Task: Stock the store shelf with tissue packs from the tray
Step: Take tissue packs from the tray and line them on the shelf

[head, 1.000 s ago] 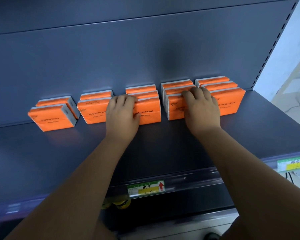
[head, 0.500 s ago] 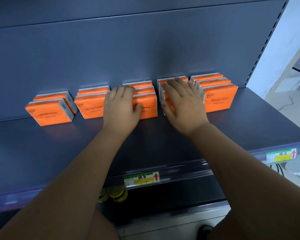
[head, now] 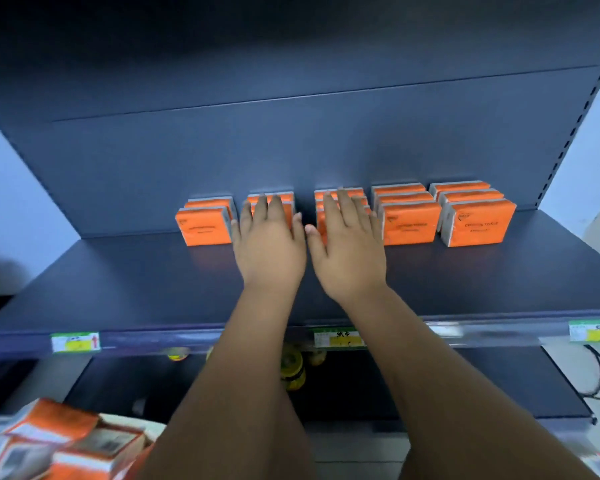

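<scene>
1. The tissue packs [head: 411,223] stand in five short files at the rear of the shelf [head: 465,282]. Each file is butted against the back panel [head: 291,150] with an orange face forward. I judge this keeps the print toward shoppers and leaves the front of the shelf free for more stock.
2. The left grip [head: 269,251] lies flat on the second file from the left, fingers straight and together, holding nothing. I read it as pressing that file back to square it.
3. The right grip [head: 349,251] is also spread flat and holding nothing. It covers the third file, with its thumb out toward the left grip.
4. The leftmost file [head: 203,226] looks two packs deep, while the two files on the right are three deep. From that I judge the stocking unfinished.
5. Spare packs [head: 63,441] lie jumbled and blurred at lower left. I take that to be the tray, though I cannot make out its rim.
6. The rightmost pack [head: 478,225] reads "COTTON TISSUE", with a small logo at its upper corner. A finer line below is illegible.
7. The left price tag [head: 75,342] on the front rail is green and yellow with a red arrow. The middle tag [head: 338,337] carries two Chinese characters I cannot read with certainty.
</scene>
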The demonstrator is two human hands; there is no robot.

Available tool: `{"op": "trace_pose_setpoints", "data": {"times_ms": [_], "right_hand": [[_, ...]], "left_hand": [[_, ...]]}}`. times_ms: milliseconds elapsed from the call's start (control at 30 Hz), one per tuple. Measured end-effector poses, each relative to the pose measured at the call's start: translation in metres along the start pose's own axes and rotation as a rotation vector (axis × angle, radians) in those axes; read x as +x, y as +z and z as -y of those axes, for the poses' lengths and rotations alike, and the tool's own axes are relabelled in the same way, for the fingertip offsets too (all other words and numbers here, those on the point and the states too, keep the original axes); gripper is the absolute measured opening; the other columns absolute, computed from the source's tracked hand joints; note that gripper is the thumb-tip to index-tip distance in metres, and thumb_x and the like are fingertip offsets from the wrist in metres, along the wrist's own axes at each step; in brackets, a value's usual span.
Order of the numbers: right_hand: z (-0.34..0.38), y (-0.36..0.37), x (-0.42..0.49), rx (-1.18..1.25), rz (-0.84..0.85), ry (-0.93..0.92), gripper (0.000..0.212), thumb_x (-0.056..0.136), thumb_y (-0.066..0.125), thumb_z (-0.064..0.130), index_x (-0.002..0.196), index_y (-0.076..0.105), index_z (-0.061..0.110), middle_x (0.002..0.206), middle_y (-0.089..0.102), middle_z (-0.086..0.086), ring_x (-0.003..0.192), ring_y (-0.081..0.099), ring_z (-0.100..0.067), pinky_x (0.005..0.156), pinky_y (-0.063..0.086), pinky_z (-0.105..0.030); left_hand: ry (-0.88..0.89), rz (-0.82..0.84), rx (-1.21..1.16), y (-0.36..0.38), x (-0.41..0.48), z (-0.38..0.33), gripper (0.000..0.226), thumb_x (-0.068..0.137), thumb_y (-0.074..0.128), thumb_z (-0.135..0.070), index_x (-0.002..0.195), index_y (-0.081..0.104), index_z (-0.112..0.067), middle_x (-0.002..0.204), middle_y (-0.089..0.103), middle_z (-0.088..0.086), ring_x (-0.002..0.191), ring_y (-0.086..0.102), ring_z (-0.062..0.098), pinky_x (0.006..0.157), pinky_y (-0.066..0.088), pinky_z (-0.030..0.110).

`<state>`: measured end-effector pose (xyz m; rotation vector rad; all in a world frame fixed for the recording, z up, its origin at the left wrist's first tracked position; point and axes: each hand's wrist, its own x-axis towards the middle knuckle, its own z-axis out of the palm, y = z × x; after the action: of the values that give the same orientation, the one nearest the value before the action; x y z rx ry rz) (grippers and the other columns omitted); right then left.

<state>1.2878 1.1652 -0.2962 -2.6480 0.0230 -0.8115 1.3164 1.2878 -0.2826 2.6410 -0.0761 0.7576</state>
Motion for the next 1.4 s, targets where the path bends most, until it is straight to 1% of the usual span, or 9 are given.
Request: {"op": "trace_pose_setpoints", "data": {"times_ms": [133, 333, 500, 667, 833, 967, 1067, 1233, 1400], "right_hand": [[0.056, 0.002, -0.029, 0.095, 0.058, -0.038, 0.065, 0.105, 0.032, 0.05, 0.161, 0.033, 0.017, 0.171, 0.022, -0.004, 0.159, 0.016, -0.025, 0.129, 0.013, -0.048], [0.133, 0.011, -0.07, 0.133, 0.111, -0.242, 0.072, 0.102, 0.031, 0.056, 0.163, 0.027, 0.019, 0.171, 0.024, -0.002, 0.158, 0.018, -0.024, 0.129, 0.011, -0.048], [0.188, 0.019, -0.096, 0.109, 0.361, -0.404, 0.077, 0.104, 0.035, 0.059, 0.166, 0.008, 0.023, 0.174, 0.006, 0.003, 0.16, 0.005, -0.02, 0.129, 0.002, -0.05], [0.234, 0.033, -0.137, 0.088, 0.519, -0.555, 0.073, 0.105, 0.033, 0.058, 0.165, 0.012, 0.023, 0.173, 0.011, 0.002, 0.16, 0.006, -0.021, 0.129, 0.003, -0.05], [0.259, 0.063, -0.169, 0.125, 0.745, -0.474, 0.068, 0.105, 0.035, 0.057, 0.157, 0.03, 0.014, 0.165, 0.034, -0.009, 0.152, 0.028, -0.028, 0.121, 0.022, -0.049], [0.265, 0.082, -0.193, 0.171, 0.915, -0.394, 0.067, 0.105, 0.036, 0.056, 0.159, 0.031, 0.015, 0.166, 0.031, -0.008, 0.152, 0.028, -0.028, 0.119, 0.026, -0.048], [0.264, 0.094, -0.207, 0.153, 1.005, -0.377, 0.062, 0.105, 0.039, 0.054, 0.154, 0.038, 0.017, 0.159, 0.04, -0.007, 0.145, 0.037, -0.03, 0.114, 0.034, -0.048], [0.256, 0.119, -0.222, 0.1, 1.095, -0.302, 0.055, 0.101, 0.043, 0.051, 0.146, 0.046, 0.018, 0.143, 0.051, -0.011, 0.126, 0.052, -0.034, 0.102, 0.048, -0.048], [0.255, 0.143, -0.227, 0.077, 1.105, -0.254, 0.053, 0.096, 0.045, 0.051, 0.139, 0.052, 0.021, 0.126, 0.058, -0.007, 0.105, 0.061, -0.029, 0.088, 0.057, -0.046]], "left_hand": [[-0.139, -0.016, 0.047, -0.046, -0.031, 0.035, 0.063, 0.105, 0.041, -0.049, 0.158, 0.038, -0.016, 0.164, 0.038, 0.005, 0.155, 0.023, 0.033, 0.124, 0.02, 0.053], [-0.239, -0.175, 0.276, -0.116, -0.105, 0.119, 0.076, 0.096, 0.04, -0.06, 0.153, 0.045, -0.009, 0.158, 0.047, 0.012, 0.149, 0.035, 0.04, 0.12, 0.027, 0.058], [-0.392, -0.178, 0.343, -0.146, -0.169, 0.18, 0.077, 0.094, 0.043, -0.064, 0.149, 0.049, -0.011, 0.155, 0.05, 0.01, 0.148, 0.036, 0.04, 0.118, 0.027, 0.058], [-0.499, -0.095, 0.378, -0.15, -0.225, 0.224, 0.073, 0.093, 0.04, -0.065, 0.142, 0.054, -0.012, 0.148, 0.056, 0.008, 0.145, 0.039, 0.04, 0.115, 0.033, 0.059], [-0.553, -0.041, 0.421, -0.152, -0.267, 0.265, 0.073, 0.094, 0.047, -0.062, 0.143, 0.054, -0.009, 0.148, 0.057, 0.012, 0.145, 0.04, 0.041, 0.118, 0.031, 0.059], [-0.619, 0.006, 0.424, -0.149, -0.294, 0.291, 0.072, 0.093, 0.05, -0.061, 0.142, 0.055, -0.008, 0.145, 0.058, 0.012, 0.143, 0.042, 0.042, 0.116, 0.033, 0.058], [-0.688, 0.065, 0.396, -0.141, -0.308, 0.305, 0.07, 0.092, 0.053, -0.062, 0.138, 0.055, -0.01, 0.144, 0.059, 0.01, 0.141, 0.043, 0.042, 0.113, 0.036, 0.059], [-0.8, 0.191, 0.337, -0.125, -0.327, 0.321, 0.071, 0.095, 0.051, -0.066, 0.143, 0.051, -0.013, 0.149, 0.053, 0.007, 0.144, 0.038, 0.039, 0.116, 0.034, 0.055], [-0.86, 0.252, 0.338, -0.115, -0.342, 0.331, 0.062, 0.092, 0.058, -0.058, 0.134, 0.054, -0.013, 0.141, 0.057, 0.007, 0.135, 0.045, 0.036, 0.111, 0.036, 0.05]]}}
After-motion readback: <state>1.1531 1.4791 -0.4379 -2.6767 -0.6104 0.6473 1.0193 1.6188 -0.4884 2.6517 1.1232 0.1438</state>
